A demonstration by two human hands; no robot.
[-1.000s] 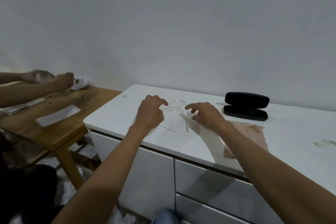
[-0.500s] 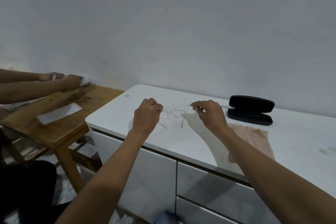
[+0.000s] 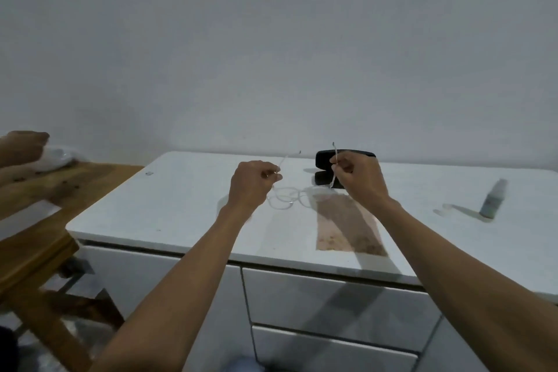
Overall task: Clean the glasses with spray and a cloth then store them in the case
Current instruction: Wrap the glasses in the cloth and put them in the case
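Note:
The clear-framed glasses (image 3: 287, 198) hang above the white cabinet top (image 3: 181, 205), lenses down and temple arms pointing up. My left hand (image 3: 252, 184) pinches the left temple arm and my right hand (image 3: 357, 178) pinches the right one. An open black glasses case (image 3: 324, 169) lies behind my right hand, partly hidden by it. A pinkish-brown cloth (image 3: 347, 228) lies flat on the top under my right wrist. A small spray bottle (image 3: 492, 198) stands at the right of the top.
A wooden table (image 3: 39, 199) stands left of the cabinet; another person's hand (image 3: 22, 146) rests there on something white (image 3: 56, 157). The cabinet has drawers (image 3: 332, 308) below its front edge. A plain wall rises behind.
Both hands have lifted the glasses off the cabinet top and turned them lenses down. The view has shifted right, bringing the spray bottle into sight.

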